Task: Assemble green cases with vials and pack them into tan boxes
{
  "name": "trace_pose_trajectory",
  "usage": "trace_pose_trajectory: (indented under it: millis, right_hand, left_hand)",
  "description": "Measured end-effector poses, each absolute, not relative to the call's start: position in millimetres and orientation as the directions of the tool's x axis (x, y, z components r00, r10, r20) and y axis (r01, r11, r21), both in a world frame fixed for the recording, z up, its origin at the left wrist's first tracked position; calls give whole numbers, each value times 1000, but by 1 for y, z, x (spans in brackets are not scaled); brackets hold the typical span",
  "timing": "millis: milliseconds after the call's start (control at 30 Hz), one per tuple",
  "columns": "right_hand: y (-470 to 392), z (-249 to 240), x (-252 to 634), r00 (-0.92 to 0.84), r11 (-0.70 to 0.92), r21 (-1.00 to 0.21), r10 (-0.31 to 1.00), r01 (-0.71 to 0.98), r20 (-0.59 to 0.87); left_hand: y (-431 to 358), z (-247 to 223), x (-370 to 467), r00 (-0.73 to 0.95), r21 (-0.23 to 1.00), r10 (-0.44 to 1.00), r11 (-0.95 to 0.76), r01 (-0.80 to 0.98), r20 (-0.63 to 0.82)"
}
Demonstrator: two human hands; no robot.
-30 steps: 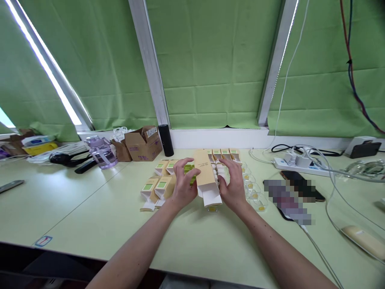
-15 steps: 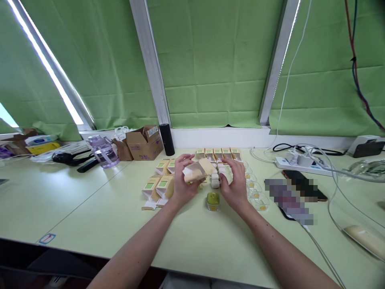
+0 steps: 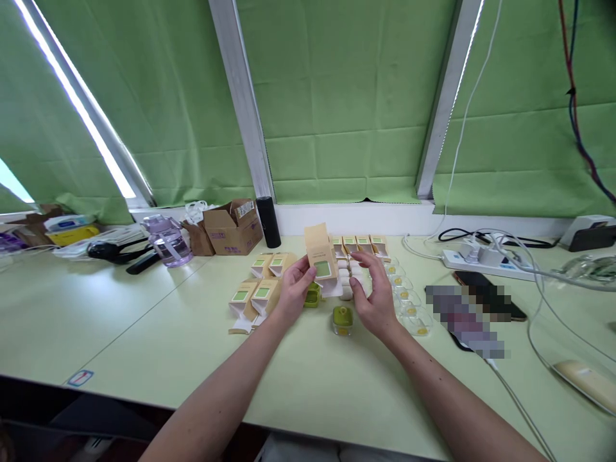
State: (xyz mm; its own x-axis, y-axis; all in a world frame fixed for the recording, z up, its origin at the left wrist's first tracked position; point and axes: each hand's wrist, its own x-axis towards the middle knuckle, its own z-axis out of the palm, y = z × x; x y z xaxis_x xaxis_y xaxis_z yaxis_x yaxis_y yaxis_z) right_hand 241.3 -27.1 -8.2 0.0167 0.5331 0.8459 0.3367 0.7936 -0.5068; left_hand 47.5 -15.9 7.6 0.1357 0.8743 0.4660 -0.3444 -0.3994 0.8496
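Observation:
My left hand [image 3: 294,292] grips a small tan cardboard box [image 3: 319,260] with a green square on its front; its top flap stands up and a white flap hangs open below. My right hand [image 3: 374,292] is beside it, fingers apart and curved, with nothing in it. Between and below my hands stands a small clear container with a green lid [image 3: 342,319]. Several white rolls [image 3: 345,292] lie behind it, partly hidden by the box. A green piece [image 3: 312,296] sits next to my left hand. Clear containers with yellow dots [image 3: 416,322] form a row at right.
More tan boxes [image 3: 244,298] stand at left, and another row [image 3: 364,244] stands at the back. A purple bottle [image 3: 168,242], an opened carton [image 3: 233,231] and a black cylinder [image 3: 268,222] are farther left. Phones [image 3: 491,296], a power strip [image 3: 488,264] and cables lie at right.
The tan box in my left hand has turned from lying sideways to upright, its green-square face now toward me. My right hand has stayed nearly in place.

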Motion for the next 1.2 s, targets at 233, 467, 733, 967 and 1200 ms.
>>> trace_pose_trajectory:
  millis: [233, 467, 733, 967, 1200]
  right_hand:
    - [-32, -8, 236, -89, 807, -561, 582, 186, 808]
    - [-30, -9, 235, -109, 762, -636, 647, 126, 754]
    - [-22, -11, 238, -23, 660, -750, 750, -38, 661]
    - [-19, -10, 239, -17, 599, -794, 797, -101, 603]
    - [-20, -13, 237, -78, 587, -808, 804, -56, 590]
  left_hand:
    - [-10, 0, 47, 133, 868, 882, -401, -294, 452]
    - [-11, -2, 48, 122, 895, 900, -387, -220, 419]
    - [-21, 5, 49, 61, 829, 826, -558, -39, 560]
    - [-23, 0, 45, 179, 744, 748, -660, 101, 639]
    - [-19, -2, 48, 104, 755, 758, -651, 70, 644]
